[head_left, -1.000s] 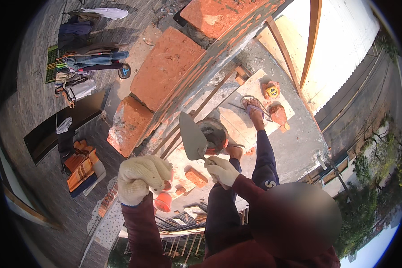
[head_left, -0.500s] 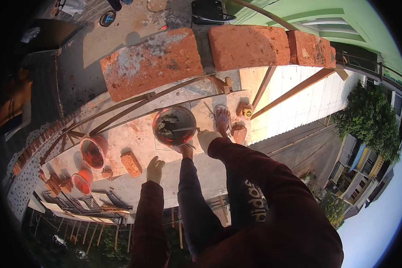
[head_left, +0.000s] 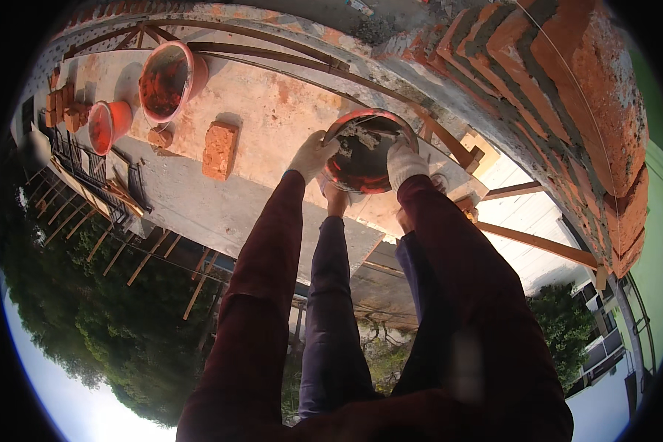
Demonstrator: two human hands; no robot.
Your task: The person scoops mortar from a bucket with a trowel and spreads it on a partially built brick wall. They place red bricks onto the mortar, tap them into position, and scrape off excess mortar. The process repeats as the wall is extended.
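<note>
A round reddish bucket (head_left: 364, 182) of wet grey mortar (head_left: 362, 151) stands in front of my feet on the platform. My left hand (head_left: 313, 156), in a pale work glove, is closed on the left side of its rim. On the right side, my gloved right hand (head_left: 405, 163) is closed on the rim, fingers over the inner edge. No trowel can be made out in the bucket or in either hand. A single orange brick (head_left: 219, 150) lies on the platform left of my hands.
Two red buckets, a large one (head_left: 171, 82) and a smaller one (head_left: 109, 125), stand at the left near stacked bricks (head_left: 60, 104). A brick wall (head_left: 567, 96) with mortar joints and a string line rises at the right. Timber braces (head_left: 449, 140) cross beside the platform (head_left: 272, 96).
My view has swung, bringing the wall to the right. My left hand has moved from empty air onto the bucket rim. My right hand, which held a trowel, now grips the rim.
</note>
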